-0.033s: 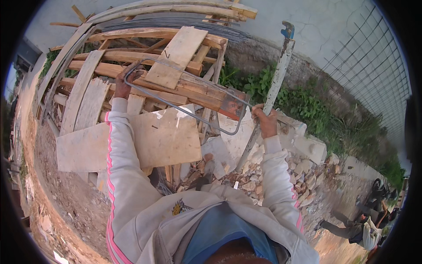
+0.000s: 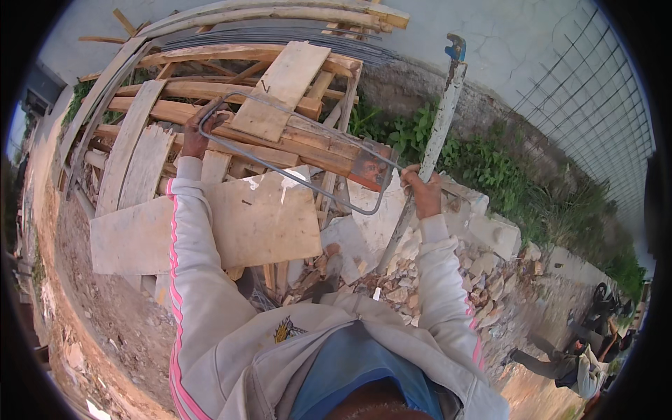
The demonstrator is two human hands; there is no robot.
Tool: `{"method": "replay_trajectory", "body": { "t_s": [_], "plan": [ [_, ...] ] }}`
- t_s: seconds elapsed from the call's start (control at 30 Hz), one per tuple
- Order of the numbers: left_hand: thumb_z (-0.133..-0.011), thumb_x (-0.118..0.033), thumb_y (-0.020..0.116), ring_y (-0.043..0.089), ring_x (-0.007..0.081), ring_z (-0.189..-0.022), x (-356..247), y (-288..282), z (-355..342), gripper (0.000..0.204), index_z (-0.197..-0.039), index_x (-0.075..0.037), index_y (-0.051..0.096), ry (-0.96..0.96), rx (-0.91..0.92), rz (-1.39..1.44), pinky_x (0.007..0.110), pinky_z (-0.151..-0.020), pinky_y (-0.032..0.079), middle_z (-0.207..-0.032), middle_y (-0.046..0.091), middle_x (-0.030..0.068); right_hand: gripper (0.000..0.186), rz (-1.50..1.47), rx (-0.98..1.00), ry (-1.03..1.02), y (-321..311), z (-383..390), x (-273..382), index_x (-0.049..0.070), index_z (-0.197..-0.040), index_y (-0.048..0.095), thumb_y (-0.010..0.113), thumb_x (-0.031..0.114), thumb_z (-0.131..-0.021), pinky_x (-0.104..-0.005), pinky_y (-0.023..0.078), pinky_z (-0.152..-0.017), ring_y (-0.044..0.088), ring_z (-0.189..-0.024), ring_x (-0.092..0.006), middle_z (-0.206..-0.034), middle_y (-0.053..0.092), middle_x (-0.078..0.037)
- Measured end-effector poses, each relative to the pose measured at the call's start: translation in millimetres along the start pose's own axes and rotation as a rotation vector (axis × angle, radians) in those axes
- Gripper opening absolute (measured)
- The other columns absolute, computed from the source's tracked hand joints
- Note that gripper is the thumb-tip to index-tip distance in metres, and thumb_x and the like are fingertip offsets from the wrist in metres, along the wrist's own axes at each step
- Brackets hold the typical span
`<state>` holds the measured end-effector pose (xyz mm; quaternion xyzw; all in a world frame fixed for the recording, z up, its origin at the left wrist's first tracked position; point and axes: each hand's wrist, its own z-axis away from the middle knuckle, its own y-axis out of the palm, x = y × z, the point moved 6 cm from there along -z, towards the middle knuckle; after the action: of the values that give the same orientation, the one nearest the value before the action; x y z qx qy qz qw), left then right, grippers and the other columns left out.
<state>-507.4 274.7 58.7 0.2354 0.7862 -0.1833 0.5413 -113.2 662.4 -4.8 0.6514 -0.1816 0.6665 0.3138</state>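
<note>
A long rectangular loop of bent steel rod, a rebar stirrup (image 2: 280, 168), spans the space between my hands. My left hand (image 2: 199, 131) is closed round its far left end. My right hand (image 2: 422, 192) is wrapped round a long, worn, white-painted metal bar (image 2: 442, 122) with a blue hooked head (image 2: 456, 47). The bar stands tilted, its lower part running down toward the rubble. The right fingertips lie beside the stirrup's right end; whether they also pinch the rod is hidden. Beneath that end is a metal plate with an orange-red edge (image 2: 371, 166) on the timber.
Stacked timber and planks (image 2: 133, 147) lie ahead and left, with a wide board (image 2: 266, 220) in front. Broken rubble (image 2: 483, 280) is at the right. Plants (image 2: 476, 157) and wire mesh (image 2: 595, 84) line the wall. A person (image 2: 563, 367) is at lower right.
</note>
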Motion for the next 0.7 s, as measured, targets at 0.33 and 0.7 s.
{"method": "replay_trajectory", "body": {
  "t_s": [0.33, 0.7],
  "plan": [
    [-0.093, -0.013, 0.060, 0.069, 0.0164, -0.083, 33, -58, 18, 0.029, -0.120, -0.007, 0.068, -0.244, -0.299, -0.575, 0.030, -0.075, 0.054, -0.091, 0.073, 0.0121, 0.010, 0.049, -0.085, 0.023, 12, 7, -1, 0.002, -0.087, 0.064, 0.070, 0.009, -0.084, -0.0241, 0.043, -0.050, 0.057, -0.055, -0.0109, -0.066, 0.061, -0.003],
    [-0.084, -0.024, 0.068, 0.066, 0.0376, -0.087, 11, 4, 20, 0.020, -0.094, -0.008, 0.072, -0.108, -0.127, -1.221, 0.048, -0.080, 0.052, -0.090, 0.070, 0.0182, 0.010, 0.162, -0.098, 0.048, 14, 11, 3, 0.001, -0.090, 0.063, 0.069, 0.008, -0.086, -0.0248, 0.041, -0.050, 0.056, -0.053, -0.0121, -0.066, 0.060, -0.004]
  ]
}}
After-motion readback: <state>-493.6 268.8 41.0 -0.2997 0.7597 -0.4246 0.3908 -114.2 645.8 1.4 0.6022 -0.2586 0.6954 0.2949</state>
